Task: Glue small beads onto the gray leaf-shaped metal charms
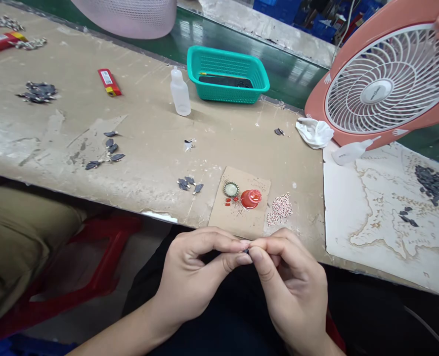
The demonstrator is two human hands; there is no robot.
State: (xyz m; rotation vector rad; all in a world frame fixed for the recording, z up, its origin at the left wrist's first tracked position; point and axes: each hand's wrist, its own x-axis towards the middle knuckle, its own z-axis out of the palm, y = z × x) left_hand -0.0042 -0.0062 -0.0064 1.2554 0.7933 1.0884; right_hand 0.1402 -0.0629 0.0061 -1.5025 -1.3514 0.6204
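My left hand (193,274) pinches a small dark piece (246,250) between thumb and forefinger, just off the table's front edge. Against those fingertips, my right hand (291,277) is closed in a pinch too; what it grips is hidden. Beyond the hands lies a cardboard square (219,215) bearing a bottle cap (231,189) and a red cap-like thing (250,199) that is wet and shiny. A spread of tiny pinkish beads (280,210) is to its right. Left of the cardboard sit several dark leaf-shaped pieces (190,184) with light tips.
Farther back stand a white squeeze bottle (180,92), a green basket (229,94) and a pink fan (377,91). Dark chips (431,184) lie on a map-printed sheet (375,212) at right. Leftward are a red packet (109,82) and more dark pieces (37,92). Someone's leg (22,237) shows at left.
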